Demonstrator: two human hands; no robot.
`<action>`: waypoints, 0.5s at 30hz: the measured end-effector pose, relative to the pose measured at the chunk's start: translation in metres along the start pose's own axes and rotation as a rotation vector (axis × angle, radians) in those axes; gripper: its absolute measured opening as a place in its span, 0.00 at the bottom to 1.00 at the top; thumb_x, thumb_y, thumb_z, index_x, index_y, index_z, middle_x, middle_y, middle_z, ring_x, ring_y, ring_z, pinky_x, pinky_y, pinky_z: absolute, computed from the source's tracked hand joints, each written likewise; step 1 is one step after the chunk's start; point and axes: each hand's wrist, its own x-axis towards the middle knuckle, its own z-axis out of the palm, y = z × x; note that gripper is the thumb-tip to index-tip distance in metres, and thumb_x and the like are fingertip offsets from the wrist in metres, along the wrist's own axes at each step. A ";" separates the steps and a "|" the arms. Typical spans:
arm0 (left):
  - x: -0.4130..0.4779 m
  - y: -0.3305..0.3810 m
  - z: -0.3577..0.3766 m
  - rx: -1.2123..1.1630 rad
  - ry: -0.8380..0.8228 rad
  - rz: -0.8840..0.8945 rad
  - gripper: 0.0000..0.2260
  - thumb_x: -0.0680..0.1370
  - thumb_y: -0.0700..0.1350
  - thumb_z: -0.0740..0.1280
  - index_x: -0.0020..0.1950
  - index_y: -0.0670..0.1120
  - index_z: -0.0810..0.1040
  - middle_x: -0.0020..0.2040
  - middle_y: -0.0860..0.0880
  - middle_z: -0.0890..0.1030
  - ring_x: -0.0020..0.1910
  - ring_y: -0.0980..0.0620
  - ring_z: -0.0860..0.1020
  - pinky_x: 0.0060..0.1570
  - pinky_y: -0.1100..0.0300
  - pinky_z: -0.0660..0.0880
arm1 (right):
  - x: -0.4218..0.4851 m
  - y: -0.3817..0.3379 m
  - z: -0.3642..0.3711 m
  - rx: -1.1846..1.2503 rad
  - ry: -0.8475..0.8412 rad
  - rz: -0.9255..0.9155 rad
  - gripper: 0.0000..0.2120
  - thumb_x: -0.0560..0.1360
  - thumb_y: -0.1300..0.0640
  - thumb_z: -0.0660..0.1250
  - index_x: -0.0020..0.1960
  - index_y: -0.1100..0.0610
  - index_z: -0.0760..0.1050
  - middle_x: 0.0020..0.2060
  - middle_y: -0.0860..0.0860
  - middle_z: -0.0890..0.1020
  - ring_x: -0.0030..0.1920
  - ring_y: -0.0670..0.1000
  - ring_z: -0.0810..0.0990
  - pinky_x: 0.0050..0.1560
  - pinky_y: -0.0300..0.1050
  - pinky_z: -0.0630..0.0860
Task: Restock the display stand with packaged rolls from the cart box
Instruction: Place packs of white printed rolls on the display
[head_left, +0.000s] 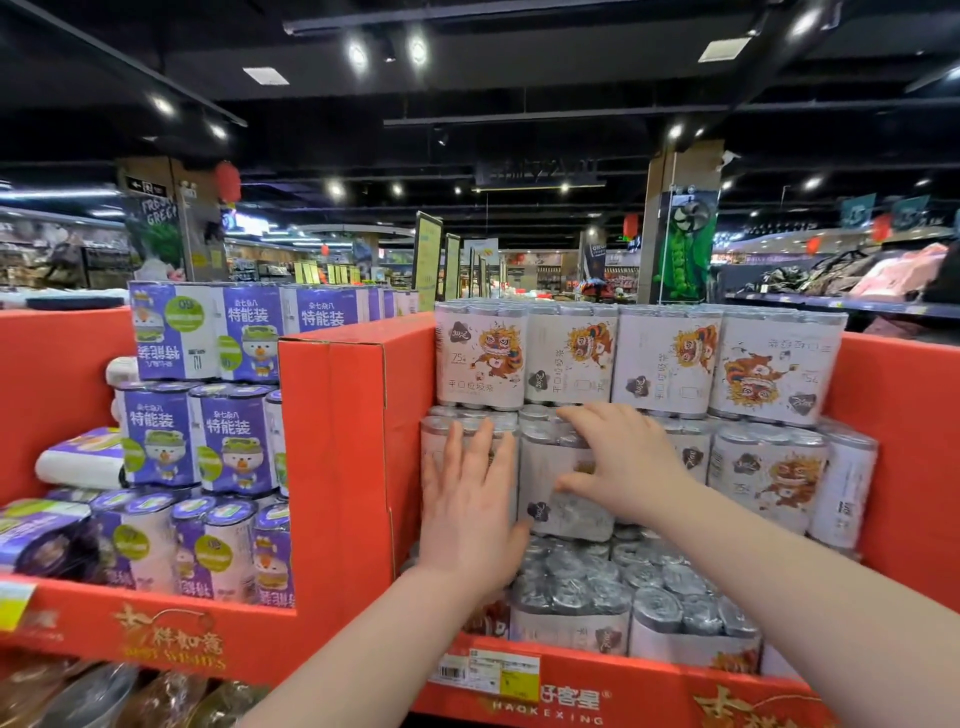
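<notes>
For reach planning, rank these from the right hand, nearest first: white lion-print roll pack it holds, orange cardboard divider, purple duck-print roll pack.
1. White lion-print roll pack: in the right hand.
2. Orange cardboard divider: to its left.
3. Purple duck-print roll pack: far left.

Bright ceiling spotlights, wide-angle edge warp

You had two hands in: left hand (467, 509), right hand (618, 462). Four white lion packs (571, 358) stood in the top row. The display stand (208, 634) showed two orange compartments. At least eight purple packs (234, 441) counted, rest hidden.
</notes>
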 end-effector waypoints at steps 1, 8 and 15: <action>-0.001 -0.002 0.002 -0.020 -0.019 -0.004 0.39 0.75 0.52 0.67 0.79 0.48 0.48 0.80 0.48 0.45 0.78 0.43 0.40 0.70 0.47 0.36 | -0.003 0.005 0.000 0.009 -0.009 0.021 0.37 0.71 0.39 0.67 0.75 0.47 0.57 0.70 0.46 0.66 0.71 0.51 0.63 0.70 0.52 0.62; 0.002 -0.005 0.009 0.008 -0.025 0.003 0.40 0.72 0.50 0.70 0.78 0.44 0.54 0.79 0.46 0.54 0.78 0.41 0.50 0.72 0.44 0.46 | -0.018 0.016 0.004 -0.023 0.083 0.112 0.34 0.71 0.35 0.64 0.72 0.46 0.62 0.66 0.44 0.69 0.67 0.51 0.63 0.66 0.49 0.62; 0.003 -0.008 0.009 0.004 0.003 0.024 0.37 0.75 0.49 0.66 0.79 0.46 0.50 0.79 0.49 0.50 0.77 0.45 0.43 0.74 0.43 0.45 | -0.017 0.008 0.014 0.165 0.080 0.161 0.35 0.72 0.43 0.68 0.74 0.50 0.58 0.67 0.48 0.66 0.66 0.51 0.68 0.65 0.49 0.69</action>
